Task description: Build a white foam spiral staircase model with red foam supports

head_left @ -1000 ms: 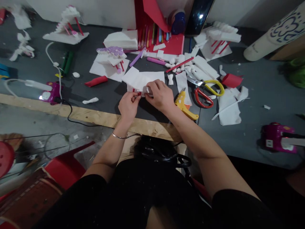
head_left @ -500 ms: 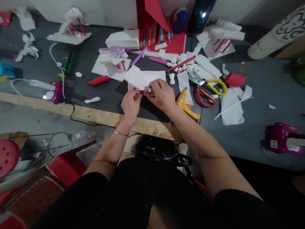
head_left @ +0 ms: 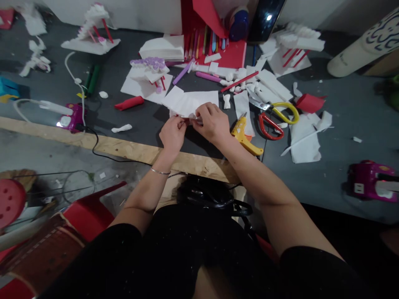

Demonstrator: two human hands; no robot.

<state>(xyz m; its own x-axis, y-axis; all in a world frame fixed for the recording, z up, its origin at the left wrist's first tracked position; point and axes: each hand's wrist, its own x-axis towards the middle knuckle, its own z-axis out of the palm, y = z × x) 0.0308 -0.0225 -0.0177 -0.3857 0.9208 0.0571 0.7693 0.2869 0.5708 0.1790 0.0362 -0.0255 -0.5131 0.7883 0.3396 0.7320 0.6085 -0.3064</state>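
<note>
A white paper piece [head_left: 199,99] with a raised, tilted flap lies near the table's front edge. At its front side, my left hand [head_left: 173,133] has thumb and fingers pinched together beside a small bit of red. My right hand [head_left: 213,123] curls over the front right part of the paper, fingertips close to those of my left hand. What lies between the fingertips is too small to tell. Just right of my right hand rests a yellow glue gun [head_left: 245,137], its tip on a white strip [head_left: 241,106].
Red-handled and yellow-handled scissors [head_left: 271,116] lie to the right. Paper models with red posts [head_left: 151,74] stand behind, near coloured sticks [head_left: 202,43]. A red roll [head_left: 129,103] and a purple power adapter [head_left: 73,118] are left. A bottle [head_left: 358,54] stands back right.
The view has shifted very slightly. Both hands keep nearly the same pose at the paper's front side, and nothing else has visibly moved.
</note>
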